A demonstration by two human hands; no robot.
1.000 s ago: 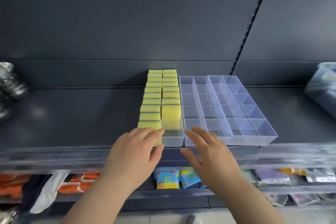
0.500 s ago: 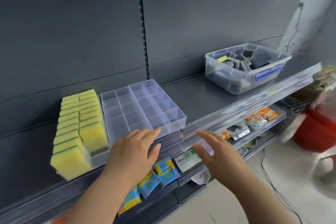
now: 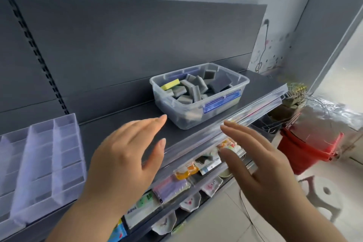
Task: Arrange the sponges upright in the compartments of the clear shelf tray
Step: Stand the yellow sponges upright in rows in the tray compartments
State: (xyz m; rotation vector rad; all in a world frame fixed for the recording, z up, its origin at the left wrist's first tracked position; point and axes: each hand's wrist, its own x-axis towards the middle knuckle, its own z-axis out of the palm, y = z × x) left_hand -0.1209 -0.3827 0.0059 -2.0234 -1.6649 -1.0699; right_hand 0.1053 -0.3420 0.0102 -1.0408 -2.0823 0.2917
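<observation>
Left hand (image 3: 125, 155) and right hand (image 3: 257, 165) both spread, holding nothing; clear compartmented shelf tray (image 3: 39, 163) cut off at left edge.

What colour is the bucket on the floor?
The bucket is red; the head view shows it at the right.

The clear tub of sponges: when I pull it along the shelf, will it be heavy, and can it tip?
Probably light: the tub holds only loose sponges, below its rim. It is wide and low, so tipping seems unlikely. Smooth plastic on the flat shelf may slide easily.
</observation>
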